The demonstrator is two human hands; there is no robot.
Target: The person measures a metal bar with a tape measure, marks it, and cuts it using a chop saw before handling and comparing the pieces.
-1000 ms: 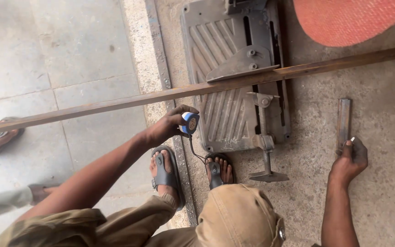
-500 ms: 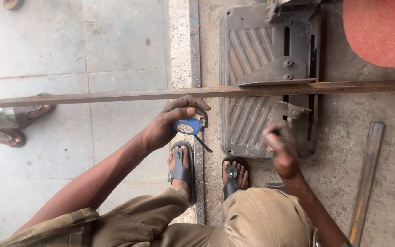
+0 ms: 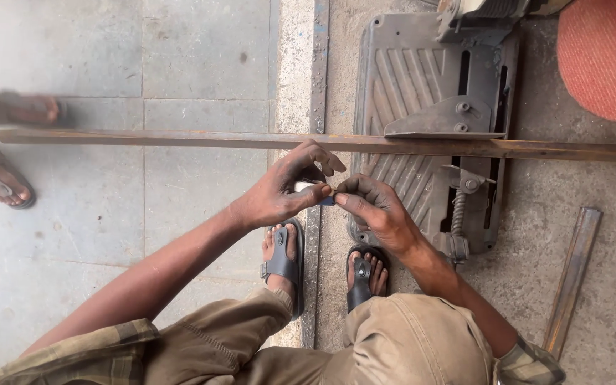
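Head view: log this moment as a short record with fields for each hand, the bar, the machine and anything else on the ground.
left hand: holds a small tape measure, just below the bar
right hand: pinches the tape's tip beside the left hand
bar: long rusty metal bar, lying across the machine's base
machine: grey cut-off saw base with clamp screw
other: short metal strip at right; red round object top right; another person's sandalled foot at left

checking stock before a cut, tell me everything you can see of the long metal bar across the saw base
The long metal bar is a thin, straight, rusty brown length that looks like steel. It lies level across the picture, from the paved floor on the left over the grey saw base, against its fence, and out of frame on the right. Neither hand touches it.
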